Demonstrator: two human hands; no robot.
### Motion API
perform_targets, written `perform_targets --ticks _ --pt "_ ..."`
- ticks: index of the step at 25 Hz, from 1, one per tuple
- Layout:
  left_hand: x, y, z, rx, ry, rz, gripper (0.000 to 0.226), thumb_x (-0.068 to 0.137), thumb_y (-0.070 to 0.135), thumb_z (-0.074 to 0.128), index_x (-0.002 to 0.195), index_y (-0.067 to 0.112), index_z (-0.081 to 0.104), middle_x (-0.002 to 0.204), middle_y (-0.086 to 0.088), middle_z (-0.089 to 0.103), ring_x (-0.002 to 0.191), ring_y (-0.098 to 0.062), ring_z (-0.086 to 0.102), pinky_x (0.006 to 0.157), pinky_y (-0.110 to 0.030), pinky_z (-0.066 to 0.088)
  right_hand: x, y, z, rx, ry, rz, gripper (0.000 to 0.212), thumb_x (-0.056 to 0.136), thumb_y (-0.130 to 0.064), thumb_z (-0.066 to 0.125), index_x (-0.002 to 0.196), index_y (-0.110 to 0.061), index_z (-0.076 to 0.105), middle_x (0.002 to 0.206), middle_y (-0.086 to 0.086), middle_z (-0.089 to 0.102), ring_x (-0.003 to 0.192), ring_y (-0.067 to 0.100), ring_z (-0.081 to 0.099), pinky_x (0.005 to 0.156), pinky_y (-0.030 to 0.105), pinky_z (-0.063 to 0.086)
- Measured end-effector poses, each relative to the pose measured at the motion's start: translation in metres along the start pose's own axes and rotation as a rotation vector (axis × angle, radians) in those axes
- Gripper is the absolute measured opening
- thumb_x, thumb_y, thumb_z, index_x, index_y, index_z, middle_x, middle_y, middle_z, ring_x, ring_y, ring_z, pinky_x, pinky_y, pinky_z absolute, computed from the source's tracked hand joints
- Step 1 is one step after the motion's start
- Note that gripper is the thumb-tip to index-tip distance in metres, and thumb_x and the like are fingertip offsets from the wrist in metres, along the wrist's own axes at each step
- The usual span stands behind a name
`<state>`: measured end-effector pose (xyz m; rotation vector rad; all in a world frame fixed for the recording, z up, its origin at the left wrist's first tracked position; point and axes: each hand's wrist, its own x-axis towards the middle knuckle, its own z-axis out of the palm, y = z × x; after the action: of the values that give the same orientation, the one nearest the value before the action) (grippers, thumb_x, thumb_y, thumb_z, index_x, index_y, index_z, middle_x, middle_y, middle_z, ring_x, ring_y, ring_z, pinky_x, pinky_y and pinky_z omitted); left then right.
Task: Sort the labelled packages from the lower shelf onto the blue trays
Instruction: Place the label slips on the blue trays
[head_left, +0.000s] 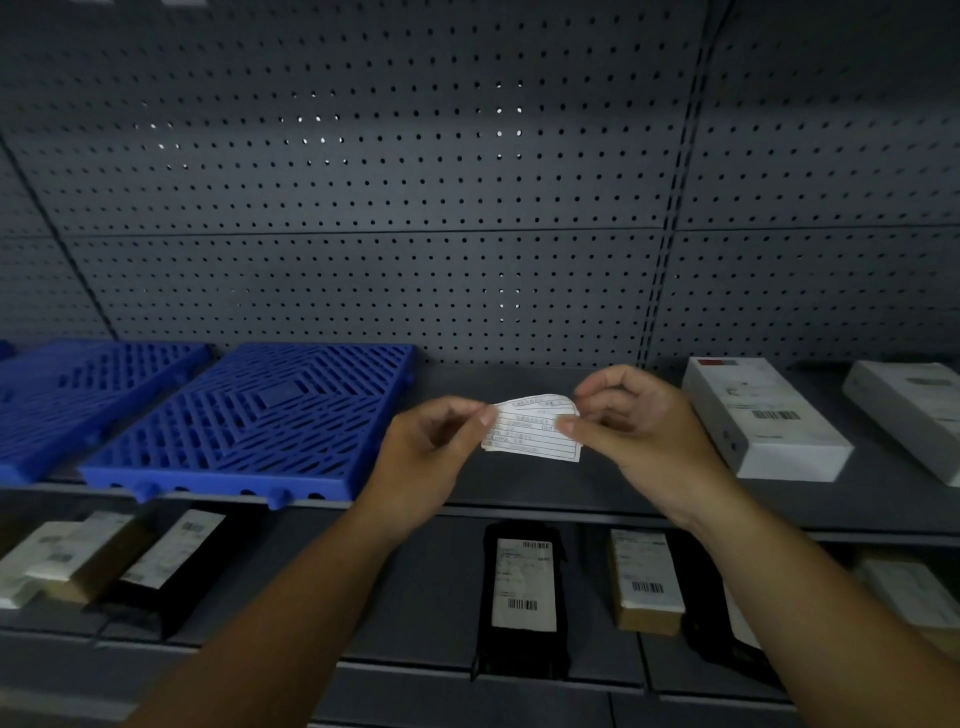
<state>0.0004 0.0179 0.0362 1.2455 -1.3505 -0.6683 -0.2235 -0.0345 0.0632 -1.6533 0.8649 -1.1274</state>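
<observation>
Both hands hold a small white paper label (530, 428) with printed lines, in front of the upper shelf. My left hand (434, 447) pinches its left edge and my right hand (634, 415) pinches its right edge. Two blue slotted trays lie on the upper shelf at the left: a near blue tray (249, 421) and a second blue tray (67, 395) partly out of frame. On the lower shelf lie labelled packages: a black package (522, 597), a brown box (644, 582), and a stack of packages at left (124, 561).
Two white boxes (753, 415) (909, 410) lie on the upper shelf at the right. More packages (904, 592) sit at the lower right. A grey pegboard wall (415, 182) backs the shelves. The upper shelf's front edge (519, 506) runs below my hands.
</observation>
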Motion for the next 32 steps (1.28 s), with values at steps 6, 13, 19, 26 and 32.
perform_targets --ticks 6,13,19,26,32 --pt "-0.005 0.012 -0.009 -0.072 0.154 0.060 0.008 0.092 0.015 0.072 0.092 0.010 0.079 0.085 0.005 0.080 0.078 -0.002 0.072 0.074 -0.013 0.054 -0.003 -0.003 0.010 -0.002 -0.081 0.026 0.028 0.080 -0.024 0.084 0.103 -0.018 0.070 0.089 0.002 0.079 0.084 0.015 0.075 0.077 0.023 0.059" --pt "-0.022 0.019 -0.028 -0.047 0.234 0.032 0.012 0.090 0.022 0.075 0.090 0.011 0.079 0.089 -0.008 0.080 0.080 -0.011 0.073 0.078 -0.022 0.059 0.002 -0.007 0.024 0.058 -0.123 0.028 0.026 0.079 -0.015 0.085 0.100 -0.013 0.070 0.084 0.004 0.079 0.075 0.015 0.076 0.066 0.012 0.053" --pt "-0.033 0.015 -0.066 -0.031 0.230 0.030 0.024 0.087 0.029 0.074 0.099 0.009 0.079 0.093 -0.009 0.080 0.083 -0.010 0.073 0.080 -0.022 0.059 0.004 -0.014 0.056 0.083 -0.175 0.043 0.025 0.080 -0.007 0.082 0.101 -0.005 0.069 0.086 0.007 0.080 0.073 0.015 0.075 0.065 0.015 0.054" --pt "-0.029 -0.008 -0.134 -0.070 0.259 0.105 0.010 0.088 0.020 0.072 0.094 0.014 0.078 0.087 0.004 0.080 0.084 -0.010 0.075 0.079 -0.020 0.058 0.015 -0.017 0.117 -0.010 -0.151 0.049 0.015 0.081 0.000 0.079 0.091 0.001 0.068 0.076 0.013 0.078 0.061 0.011 0.070 0.062 0.017 0.055" --pt "-0.031 -0.024 -0.262 0.006 0.249 0.187 0.007 0.089 0.028 0.071 0.090 0.024 0.076 0.094 -0.005 0.078 0.089 -0.022 0.075 0.085 -0.028 0.061 0.028 -0.003 0.194 -0.140 0.128 0.176 0.011 0.080 0.000 0.080 0.089 -0.004 0.074 0.072 0.010 0.077 0.059 0.013 0.069 0.055 0.011 0.051"
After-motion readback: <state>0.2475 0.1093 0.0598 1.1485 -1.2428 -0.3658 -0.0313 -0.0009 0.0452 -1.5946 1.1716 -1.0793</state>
